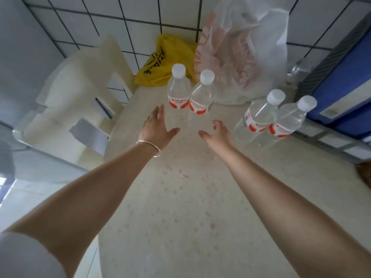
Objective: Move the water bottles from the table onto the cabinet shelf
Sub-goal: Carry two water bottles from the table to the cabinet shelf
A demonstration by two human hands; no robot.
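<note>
Several clear water bottles with white caps and red-and-white labels stand on the pale table (pixel 180 207). One pair stands at the far middle, a left bottle (pixel 178 91) and a right bottle (pixel 200 97). Another pair stands to the right, a nearer-left bottle (pixel 258 115) and a bottle beside it (pixel 289 121). My left hand (pixel 158 127) reaches forward with straight spread fingers, just short of the far-middle pair, holding nothing. My right hand (pixel 217 133) hovers with loosely curved fingers between the two pairs, touching no bottle. No cabinet shelf is in view.
A yellow plastic bag (pixel 158 63) and a large translucent white bag (pixel 241 49) sit at the table's far end against the tiled wall. A white plastic chair (pixel 80 93) stands to the left. A blue crate (pixel 345 85) sits at the right.
</note>
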